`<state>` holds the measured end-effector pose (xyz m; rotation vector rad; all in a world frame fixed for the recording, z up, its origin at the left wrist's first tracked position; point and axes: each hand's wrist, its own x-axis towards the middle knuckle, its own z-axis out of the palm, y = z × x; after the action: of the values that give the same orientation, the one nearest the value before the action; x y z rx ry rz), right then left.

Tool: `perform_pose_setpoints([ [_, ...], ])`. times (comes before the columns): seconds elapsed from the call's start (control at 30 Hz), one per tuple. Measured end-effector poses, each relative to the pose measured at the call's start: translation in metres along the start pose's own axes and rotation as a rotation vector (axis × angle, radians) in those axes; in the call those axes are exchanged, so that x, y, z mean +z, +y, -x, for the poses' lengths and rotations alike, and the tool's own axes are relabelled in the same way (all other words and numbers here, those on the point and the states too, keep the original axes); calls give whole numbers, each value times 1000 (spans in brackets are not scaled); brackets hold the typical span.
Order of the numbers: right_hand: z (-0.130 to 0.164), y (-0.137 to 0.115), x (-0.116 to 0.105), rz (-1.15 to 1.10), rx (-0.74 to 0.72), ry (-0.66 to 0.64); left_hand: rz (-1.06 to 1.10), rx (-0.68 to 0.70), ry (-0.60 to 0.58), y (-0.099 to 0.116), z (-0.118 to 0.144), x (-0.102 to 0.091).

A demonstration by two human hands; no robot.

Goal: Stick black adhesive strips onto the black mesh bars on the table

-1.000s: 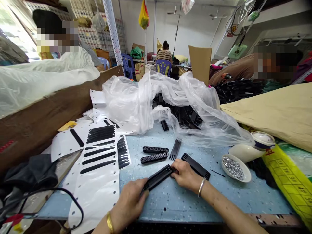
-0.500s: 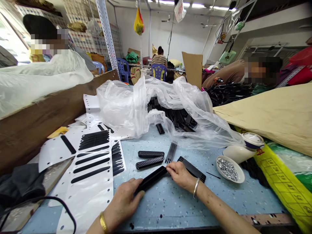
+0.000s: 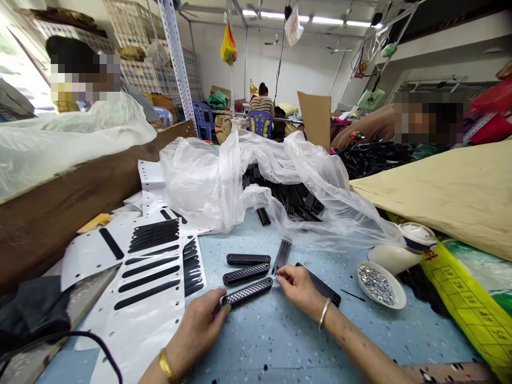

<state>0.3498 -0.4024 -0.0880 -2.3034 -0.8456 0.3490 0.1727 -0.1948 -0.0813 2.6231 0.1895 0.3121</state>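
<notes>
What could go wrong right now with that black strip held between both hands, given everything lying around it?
1. The left hand and right hand hold the black perforated strip only at its ends, so it might flex or slip out.
2. It lies right beside two similar strips; a nudge could knock them out of line.
3. The dish of small shiny pieces sits close to the right forearm; a sweep could spill it.

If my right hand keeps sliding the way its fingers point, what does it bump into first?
The right hand points left, its fingertips at the end of the perforated black strip that the left hand steadies. That strip comes first; they may already touch.
</notes>
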Motion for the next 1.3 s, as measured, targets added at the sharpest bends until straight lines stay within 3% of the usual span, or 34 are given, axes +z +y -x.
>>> perform_pose_setpoints([
  [0.1, -13, 0, -6, 91, -1, 99, -101, 62, 199, -5, -2, -4],
  [0.17, -25, 0, -13, 164, 3, 137, -197, 146, 245, -2, -10, -6],
  [0.27, -44, 2, -21, 249, 48, 135, -300, 197, 90, 9, -36, -6],
  [0.37, -60, 6, -23, 277, 111, 122, -288, 120, -127, 20, -70, 1],
  [0.43, -66, 10, -23, 271, 136, 118, -269, 83, -200, 25, -86, 5],
  [0.53, -72, 16, -27, 207, 144, 104, -263, 80, -193, 30, -89, 10],
  [0.83, -55, 7, -45, -229, 64, -43, -60, 175, -167, 49, -47, 19],
  [0.97, -54, 4, -40, -267, 55, -37, 5, 203, -160, 47, -54, 14],
  [1.1, -69, 7, -31, -195, 43, -18, 56, 43, -145, 32, -71, 6],
  [1.17, -80, 8, -28, -137, 38, -30, 49, -28, -179, 23, -81, 1],
  [1.3, -95, 10, -26, -24, 10, -80, 58, -22, -313, 10, -98, -5],
])
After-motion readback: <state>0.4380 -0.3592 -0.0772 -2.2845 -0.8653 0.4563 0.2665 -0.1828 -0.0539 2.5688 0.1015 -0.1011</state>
